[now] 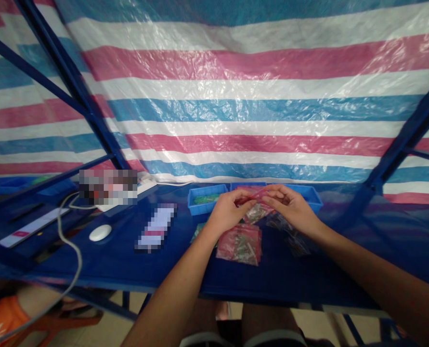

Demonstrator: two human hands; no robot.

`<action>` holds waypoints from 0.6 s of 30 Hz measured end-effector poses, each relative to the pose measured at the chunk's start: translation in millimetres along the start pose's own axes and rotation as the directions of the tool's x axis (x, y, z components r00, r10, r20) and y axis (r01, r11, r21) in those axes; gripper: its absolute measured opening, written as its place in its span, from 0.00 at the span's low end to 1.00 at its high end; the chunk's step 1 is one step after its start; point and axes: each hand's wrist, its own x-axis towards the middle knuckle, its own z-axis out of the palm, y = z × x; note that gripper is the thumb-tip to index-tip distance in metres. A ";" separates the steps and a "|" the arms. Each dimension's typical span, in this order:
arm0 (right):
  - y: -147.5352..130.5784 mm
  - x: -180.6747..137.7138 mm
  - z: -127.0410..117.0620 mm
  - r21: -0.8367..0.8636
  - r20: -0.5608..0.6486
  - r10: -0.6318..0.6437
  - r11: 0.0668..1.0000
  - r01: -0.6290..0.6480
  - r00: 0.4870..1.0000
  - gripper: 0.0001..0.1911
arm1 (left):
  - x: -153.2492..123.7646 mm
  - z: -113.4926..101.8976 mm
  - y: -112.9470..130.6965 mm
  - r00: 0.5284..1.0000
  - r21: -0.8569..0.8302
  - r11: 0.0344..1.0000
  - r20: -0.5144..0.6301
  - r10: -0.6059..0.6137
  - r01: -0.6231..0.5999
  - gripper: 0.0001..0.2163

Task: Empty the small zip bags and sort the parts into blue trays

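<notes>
Both of my hands meet over the blue table, pinching the top edge of a small clear plastic bag (256, 213) with a pink-red upper part. My left hand (230, 208) grips it from the left, my right hand (290, 206) from the right. Small pieces, too blurred to name, lie inside. Just below sits a stack of pink-tinted bags (239, 245) with green and pale contents. Dark clear bags (295, 241) lie under and beside my right hand. A greenish bag (197, 233) shows partly behind my left wrist.
Behind my hands stand blue bins; the left bin (207, 207) holds green items, and the right bin (313, 200) is partly hidden. Leftward are a blurred-out phone (156, 227), a white mouse (100, 233) and a cable (77, 255). A person's orange sleeve (6, 318) shows at lower left.
</notes>
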 end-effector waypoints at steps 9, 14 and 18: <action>-2.5 4.2 -12.6 -0.413 -0.151 -0.198 0.903 0.121 0.968 0.16 | 2.9 1.8 -8.7 0.999 -0.045 0.999 -0.033 0.019 -0.020 0.11; 11.7 6.0 -19.0 -0.545 0.011 -0.099 0.834 0.089 0.995 0.18 | 3.8 2.6 -20.4 0.999 0.013 1.000 -0.038 -0.022 0.023 0.11; 14.0 5.6 -19.7 -0.469 0.002 -0.108 0.878 0.096 0.994 0.17 | 3.8 1.8 -21.0 0.997 0.046 0.998 -0.064 -0.032 0.035 0.09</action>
